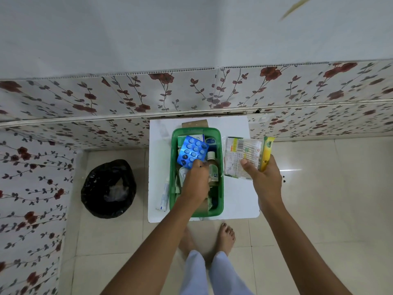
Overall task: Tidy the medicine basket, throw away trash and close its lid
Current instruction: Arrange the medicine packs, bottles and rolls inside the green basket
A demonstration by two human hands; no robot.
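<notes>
- The desk [236, 128] is a small white surface set against a floral-patterned wall, with tiled floor around it.
- The medicine basket [221, 201] is a green, open-topped plastic container standing lengthwise near the middle of the desk, its near end close to the desk's near edge. No lid sits on it.
- The left hand [196, 182] is over the basket interior. Its grip is closed on the near corner of a blue blister pack [192, 151], pinched between thumb and fingers and held tilted above the basket's far half.
- The blister pack shows rows of round pockets; a few at its near-left corner look dark.
- The right hand [263, 177] is over the right side of the desk, just beside the basket's right wall. Its grip is closed on a bundle of packets [242, 156]: pale printed sachets bearing a barcode, plus a yellow-and-green packet [267, 153] at the bundle's right edge.
- Inside the basket, a clear bottle [212, 166] with a white cap lies along the right wall; boxes and other packets fill the far end, partly hidden by the blister pack.
- A white tube [163, 196] lies on the desk just beside the basket's left wall, near the near-left corner.
- A brown cardboard piece [194, 124] lies at the desk's far edge, touching or just behind the basket.
- A bin [108, 188] lined with a black bag stands on the floor, left of the desk and apart from it.
</notes>
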